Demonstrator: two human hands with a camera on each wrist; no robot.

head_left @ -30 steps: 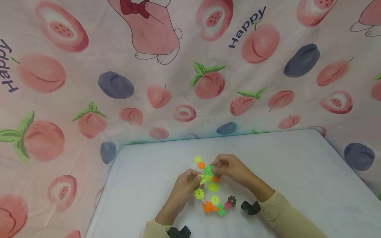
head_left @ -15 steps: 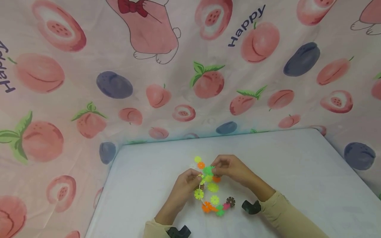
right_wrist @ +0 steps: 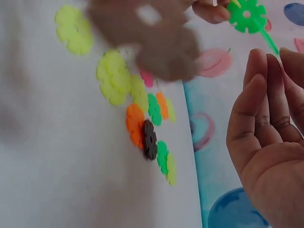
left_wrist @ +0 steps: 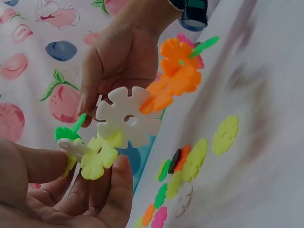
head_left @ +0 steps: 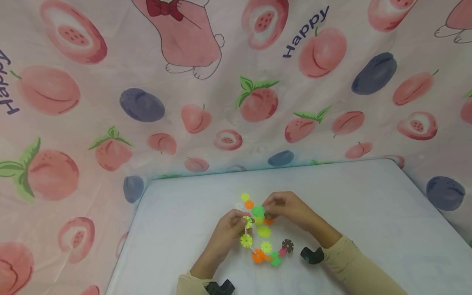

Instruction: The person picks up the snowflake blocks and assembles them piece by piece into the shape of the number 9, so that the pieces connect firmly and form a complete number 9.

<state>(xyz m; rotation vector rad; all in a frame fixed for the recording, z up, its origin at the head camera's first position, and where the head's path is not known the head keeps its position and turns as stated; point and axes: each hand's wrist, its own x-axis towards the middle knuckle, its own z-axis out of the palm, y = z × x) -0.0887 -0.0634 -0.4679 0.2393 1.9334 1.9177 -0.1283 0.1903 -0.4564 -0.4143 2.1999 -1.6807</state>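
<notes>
Flower-shaped notched plastic discs, slotted together, form a chain (head_left: 259,256) that dangles from my left hand (head_left: 228,228). Its thumb and fingers pinch the chain's upper end, beside a yellow disc (left_wrist: 99,156). Past that come a large white disc (left_wrist: 128,116), orange discs (left_wrist: 178,80), a green disc (head_left: 275,259), a pink one and a brown disc (head_left: 287,245) at the far end. Facing it, my right hand (head_left: 288,208) has its fingertips pinched at the edge of a small green disc (left_wrist: 79,123) joined to the same upper end. Fingers partly hide that contact.
Loose discs lie on the white table (head_left: 184,213) beneath and beyond the hands: yellow (right_wrist: 113,77), orange (right_wrist: 135,125), dark brown (right_wrist: 149,140), green (right_wrist: 162,156) and others. A fruit-print cloth (head_left: 206,102) hangs behind the table. Black wrist cameras (head_left: 312,255) sit near both cuffs.
My hands have drawn slightly apart at the chain's upper end, and a bit of pink now shows between them. The chain's hanging end sways slightly.
</notes>
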